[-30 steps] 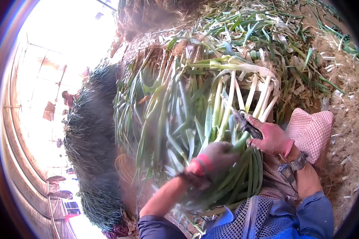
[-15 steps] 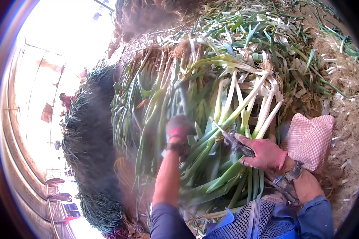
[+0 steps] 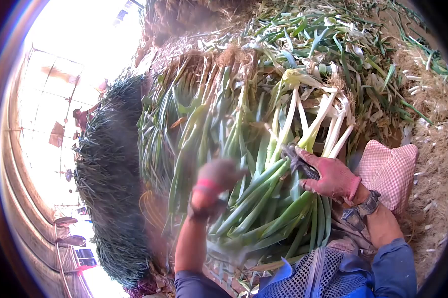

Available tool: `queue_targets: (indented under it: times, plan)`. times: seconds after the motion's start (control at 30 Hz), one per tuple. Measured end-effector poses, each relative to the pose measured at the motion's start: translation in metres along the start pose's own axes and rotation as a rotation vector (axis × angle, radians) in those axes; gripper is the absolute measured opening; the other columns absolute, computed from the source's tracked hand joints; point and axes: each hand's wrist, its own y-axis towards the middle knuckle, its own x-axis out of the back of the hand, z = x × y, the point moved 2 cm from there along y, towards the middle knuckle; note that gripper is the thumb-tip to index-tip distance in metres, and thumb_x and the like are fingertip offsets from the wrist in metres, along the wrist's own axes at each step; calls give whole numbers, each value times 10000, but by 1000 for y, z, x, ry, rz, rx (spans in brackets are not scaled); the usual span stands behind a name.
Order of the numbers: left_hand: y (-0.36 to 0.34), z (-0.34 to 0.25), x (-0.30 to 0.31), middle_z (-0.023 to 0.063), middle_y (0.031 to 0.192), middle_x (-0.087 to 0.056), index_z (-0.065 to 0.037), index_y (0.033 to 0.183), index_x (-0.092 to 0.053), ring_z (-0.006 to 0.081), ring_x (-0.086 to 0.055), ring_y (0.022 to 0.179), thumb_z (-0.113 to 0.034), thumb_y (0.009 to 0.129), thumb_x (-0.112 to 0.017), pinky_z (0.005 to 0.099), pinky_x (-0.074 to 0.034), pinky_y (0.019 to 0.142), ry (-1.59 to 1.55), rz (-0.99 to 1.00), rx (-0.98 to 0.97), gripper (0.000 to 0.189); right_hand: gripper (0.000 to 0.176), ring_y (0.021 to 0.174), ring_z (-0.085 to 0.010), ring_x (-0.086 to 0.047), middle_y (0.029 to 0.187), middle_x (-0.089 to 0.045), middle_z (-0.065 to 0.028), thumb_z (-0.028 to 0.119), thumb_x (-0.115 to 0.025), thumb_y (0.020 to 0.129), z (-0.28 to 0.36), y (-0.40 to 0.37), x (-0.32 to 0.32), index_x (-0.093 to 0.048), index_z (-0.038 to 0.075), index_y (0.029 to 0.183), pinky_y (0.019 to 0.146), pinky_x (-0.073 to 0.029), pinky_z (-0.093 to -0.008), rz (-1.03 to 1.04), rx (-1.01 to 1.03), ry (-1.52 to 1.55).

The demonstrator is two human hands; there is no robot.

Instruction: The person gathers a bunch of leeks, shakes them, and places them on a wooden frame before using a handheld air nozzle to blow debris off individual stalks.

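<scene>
My left hand [image 3: 216, 181], in a dark glove with a pink cuff, hovers over the green leaves and is smeared by motion. Whether it grips anything cannot be made out. My right hand [image 3: 332, 178], in a pinkish glove, is closed around a dark air blow gun [image 3: 299, 163] with a thin nozzle pointing up and left. Below and left of the gun, long green onions [image 3: 263, 203] spread their leaves toward my body. Their peeled white stalks [image 3: 318, 121] lean together, roots upward. Unpeeled green onions [image 3: 204, 99] with brown roots lie in a row to the left.
A tall stack of green onions [image 3: 112, 188] stands at the left. Stripped leaves [image 3: 323, 39] are heaped at the back. A checked pinkish cushion [image 3: 387, 166] sits right of my right hand, beside root-littered ground [image 3: 432, 198]. A person [image 3: 82, 118] is far off at the left.
My left hand has moved down and slightly left, toward my body. The green onion leaves under it have shifted. My right hand stays nearly in place with the air blow gun.
</scene>
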Motion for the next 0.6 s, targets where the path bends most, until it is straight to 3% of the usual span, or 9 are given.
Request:
queue_targets:
  times: [0.03, 0.13, 0.23, 0.37, 0.4, 0.5, 0.53, 0.57, 0.6]
  plan:
    - [23, 14, -4, 103, 886, -784, -125, 958, -814, 267, -758, 791, -506, 935, -749, 384, -594, 751, -193, -250, -63, 387, 891, 1131, -419, -696, 1167, -720, -239, 476, -742, 903, 1, 0, -2, -374, 189, 1661, 1032, -522, -474, -2, -1, -1]
    - [93, 13, 2, 180, 1345, -715, -88, 1343, -717, 342, -676, 1259, -459, 984, -665, 439, -520, 1071, -105, -393, 58, 519, 886, 1148, -420, -689, 1211, -706, -251, 479, -731, 913, 4, 1, -7, -373, 161, 1658, 1035, -519, -477, 29, 56, -14]
    - [157, 20, -25, 194, 1432, -667, -66, 1431, -657, 341, -606, 1368, -474, 970, -680, 410, -468, 1154, -152, -365, 139, 617, 882, 1146, -425, -688, 1202, -707, -247, 473, -735, 914, 10, 1, 4, -375, 166, 1658, 1035, -518, -476, 17, -1, 26]
    - [132, -11, 2, 152, 1307, -745, -87, 1365, -701, 323, -706, 1202, -395, 917, -778, 421, -528, 1029, 162, -196, 135, 549, 882, 1130, -428, -691, 1214, -709, -243, 474, -734, 916, 12, 6, 4, -374, 162, 1658, 1027, -519, -476, 10, 95, -29]
    - [146, 15, -20, 121, 1157, -798, -89, 1253, -761, 296, -757, 1046, -369, 865, -834, 412, -557, 922, -287, -378, 297, 484, 882, 1130, -425, -691, 1224, -709, -246, 477, -732, 917, 17, 7, 11, -374, 157, 1657, 1019, -519, -476, 52, 18, -2]
    - [136, 18, -19, 124, 1038, -814, -80, 1151, -804, 262, -777, 945, -372, 826, -863, 392, -574, 861, -391, -196, 307, 441, 879, 1109, -422, -699, 1216, -717, -252, 483, -723, 921, 12, 21, 3, -374, 148, 1654, 995, -526, -476, 64, 8, 61]
    - [125, 12, -19, 127, 954, -814, -79, 1094, -821, 251, -781, 872, -362, 801, -872, 386, -583, 818, 160, -171, -159, 410, 875, 1087, -421, -707, 1197, -724, -255, 487, -715, 924, 12, 26, -2, -374, 143, 1653, 980, -531, -476, 35, 75, 100]
    - [120, 12, -27, 132, 944, -812, -77, 1103, -821, 242, -778, 859, -345, 788, -876, 384, -584, 817, -342, -166, 301, 418, 875, 1087, -421, -707, 1197, -724, -255, 487, -715, 924, 12, 30, -5, -374, 143, 1653, 980, -531, -476, 40, 76, 100]
    - [112, 11, -30, 133, 944, -813, -76, 1106, -821, 243, -777, 855, -338, 787, -871, 382, -583, 816, -383, -178, 295, 416, 876, 1064, -421, -714, 1159, -733, -252, 492, -711, 923, 14, 35, -8, -375, 140, 1652, 968, -536, -472, 79, 90, 58]
